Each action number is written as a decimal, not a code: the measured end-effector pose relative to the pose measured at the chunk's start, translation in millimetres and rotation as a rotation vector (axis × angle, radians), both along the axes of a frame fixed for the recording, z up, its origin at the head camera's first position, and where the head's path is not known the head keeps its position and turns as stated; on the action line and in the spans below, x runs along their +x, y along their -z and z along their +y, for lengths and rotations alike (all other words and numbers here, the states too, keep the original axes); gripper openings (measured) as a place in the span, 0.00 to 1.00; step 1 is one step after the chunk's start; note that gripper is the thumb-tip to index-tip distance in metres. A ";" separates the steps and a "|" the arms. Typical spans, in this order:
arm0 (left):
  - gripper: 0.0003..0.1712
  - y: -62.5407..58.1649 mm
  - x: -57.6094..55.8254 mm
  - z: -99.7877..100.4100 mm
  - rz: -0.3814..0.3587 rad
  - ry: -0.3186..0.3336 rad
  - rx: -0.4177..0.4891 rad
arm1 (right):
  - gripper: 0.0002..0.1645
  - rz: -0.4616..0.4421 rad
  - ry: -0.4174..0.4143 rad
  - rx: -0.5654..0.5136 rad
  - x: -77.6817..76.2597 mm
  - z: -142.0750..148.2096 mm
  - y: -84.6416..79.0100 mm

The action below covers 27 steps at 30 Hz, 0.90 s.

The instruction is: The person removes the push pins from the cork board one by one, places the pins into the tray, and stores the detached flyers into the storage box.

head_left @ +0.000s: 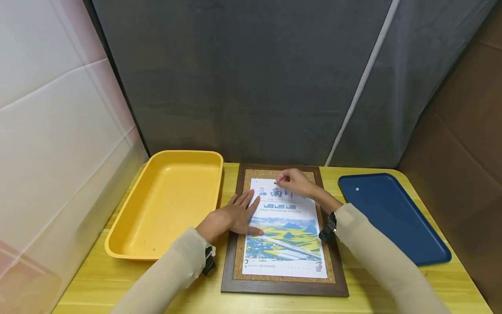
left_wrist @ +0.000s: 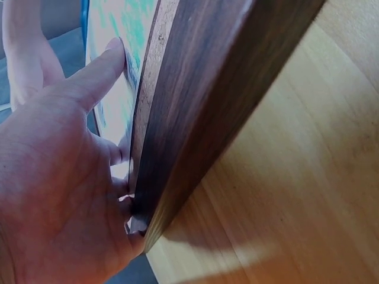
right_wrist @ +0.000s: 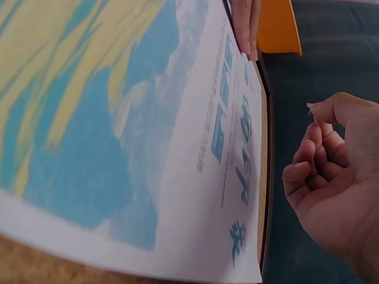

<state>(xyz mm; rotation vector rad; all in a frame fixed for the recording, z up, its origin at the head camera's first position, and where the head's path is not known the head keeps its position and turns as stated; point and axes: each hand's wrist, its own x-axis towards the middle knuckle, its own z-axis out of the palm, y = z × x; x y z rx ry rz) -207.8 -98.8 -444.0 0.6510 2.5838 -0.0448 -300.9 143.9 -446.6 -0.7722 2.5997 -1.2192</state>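
Note:
A printed poster [head_left: 284, 257] with a blue and yellow landscape lies on a cork board [head_left: 331, 261] in a dark wooden frame [head_left: 284, 286]. My left hand [head_left: 239, 216] rests with spread fingers on the poster's left side and the frame; its thumb lies on the picture in the left wrist view. My right hand [head_left: 295, 181] pinches a small thumbtack [right_wrist: 310, 108] between thumb and index finger, over the poster's top edge. Whether the tack touches the paper cannot be told. A tiny dark dot marks the poster's top left corner.
To the left stands a yellow tray [head_left: 164, 205], its rim close to my left forearm. A dark blue tray [head_left: 392, 218] lies at the right, with a small white round thing [head_left: 357, 189] on it. A grey curtain [head_left: 235, 83] hangs behind the wooden table [head_left: 196, 301].

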 end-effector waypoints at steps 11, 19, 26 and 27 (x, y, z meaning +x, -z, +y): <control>0.65 -0.6 1.3 -2.6 0.003 0.004 0.023 | 0.06 -0.007 0.036 0.029 2.2 31.1 -0.3; 0.65 -3.1 0.8 -3.2 -0.009 0.012 0.030 | 0.06 0.031 0.026 0.061 1.1 55.6 -6.8; 0.65 -4.9 -1.7 -2.4 -0.018 0.014 0.035 | 0.09 0.009 0.048 0.079 1.3 80.8 -12.4; 0.65 -4.7 -2.3 -2.4 -0.019 0.014 0.033 | 0.09 0.008 0.051 0.081 0.9 84.1 -12.7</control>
